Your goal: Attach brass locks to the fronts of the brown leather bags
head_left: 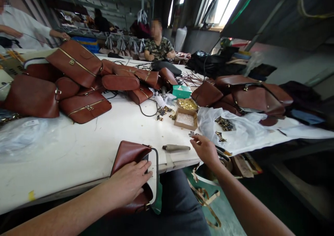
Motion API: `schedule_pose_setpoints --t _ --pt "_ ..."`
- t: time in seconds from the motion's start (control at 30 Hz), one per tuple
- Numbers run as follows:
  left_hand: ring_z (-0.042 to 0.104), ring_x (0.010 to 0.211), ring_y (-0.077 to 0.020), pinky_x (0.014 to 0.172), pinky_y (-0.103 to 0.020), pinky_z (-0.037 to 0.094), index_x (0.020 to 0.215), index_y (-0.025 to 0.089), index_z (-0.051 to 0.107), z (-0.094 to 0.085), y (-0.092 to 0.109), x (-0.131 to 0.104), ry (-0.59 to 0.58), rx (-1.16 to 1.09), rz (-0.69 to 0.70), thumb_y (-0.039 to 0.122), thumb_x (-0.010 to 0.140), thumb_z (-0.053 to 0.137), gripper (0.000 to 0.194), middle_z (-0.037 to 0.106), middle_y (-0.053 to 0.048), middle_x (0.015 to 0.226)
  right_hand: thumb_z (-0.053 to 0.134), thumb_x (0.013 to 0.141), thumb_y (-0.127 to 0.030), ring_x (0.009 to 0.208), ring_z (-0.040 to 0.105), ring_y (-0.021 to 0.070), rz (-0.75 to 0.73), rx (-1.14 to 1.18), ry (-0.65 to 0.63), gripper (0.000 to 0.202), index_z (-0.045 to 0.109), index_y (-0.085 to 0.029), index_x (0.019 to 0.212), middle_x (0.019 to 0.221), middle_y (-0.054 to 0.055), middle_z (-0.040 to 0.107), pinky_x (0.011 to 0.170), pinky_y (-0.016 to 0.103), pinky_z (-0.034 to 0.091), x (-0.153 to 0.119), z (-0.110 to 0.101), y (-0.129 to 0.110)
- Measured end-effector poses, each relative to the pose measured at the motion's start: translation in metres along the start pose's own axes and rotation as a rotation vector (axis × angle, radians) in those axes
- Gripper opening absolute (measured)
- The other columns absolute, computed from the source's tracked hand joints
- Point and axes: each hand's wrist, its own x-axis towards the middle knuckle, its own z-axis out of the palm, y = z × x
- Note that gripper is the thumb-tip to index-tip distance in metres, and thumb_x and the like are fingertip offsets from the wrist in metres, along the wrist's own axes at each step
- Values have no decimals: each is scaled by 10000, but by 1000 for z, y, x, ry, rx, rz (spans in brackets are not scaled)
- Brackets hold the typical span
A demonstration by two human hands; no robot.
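Brown bag [126,154]: beneath the left grip [132,178], lying across the near edge of the table [86,142], its lower part over the lap [180,197]; it could slip down if the left grip eases, because the edge bears only part of it

Small metal piece [191,134]: at the fingertips of the right grip [206,149]; being so small, it could be dropped or flicked away if the fingertips meet it off-centre

Wrapped tool [177,148]: just left of the right grip, near the table edge; it looks rounded, so a brush from the right grip might roll it off

Loose fittings [224,124]: beyond and to the right of the right grip, on crumpled plastic [250,126]; a snag on the plastic could scatter them

Left grip pose: palm down, forearm entering from lower left, fingers stretched over the bag's mouth; I cannot tell whether it clasps the leather or only presses on it

Right grip pose: forearm rising from lower right, thumb and forefinger forward and close together, other fingers curled; I cannot tell whether they have closed on the metal piece
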Motion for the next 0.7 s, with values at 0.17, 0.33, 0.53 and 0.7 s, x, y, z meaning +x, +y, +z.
schedule_pose_setpoints --t 0.17,0.33,0.53,0.7 --pt "543 1403 -320 1084 -476 507 1403 259 625 3 -2 -1 -5 -6 9 343 876 767 552 515 -115 1587 693 800 -249 753 670 251 -28 -159 -161 311 820 -194 1079 889 120 768 698 330 464 67 2 42" --pt "537 1403 -316 1099 -451 486 1397 235 626 7 -3 -2 24 -1 17 352 882 770 548 524 -124 1577 666 854 -282 840 710 269 -75 -244 -237 320 830 -219 1122 1007 128 792 737 334 493 73 10 55" --pt "556 1367 -311 1054 -415 486 1376 226 639 4 -2 -1 33 41 31 364 870 779 543 541 -127 1559 584 959 -298 1082 702 278 -212 -276 -244 297 822 -228 1123 1286 115 738 912 345 518 66 12 56" --pt "574 1316 -293 1018 -381 468 1332 210 651 2 -3 -1 33 71 56 330 870 764 490 577 -134 1511 668 917 -320 1075 715 281 -259 -296 -278 345 782 -238 1232 1272 93 755 934 359 524 69 8 58"
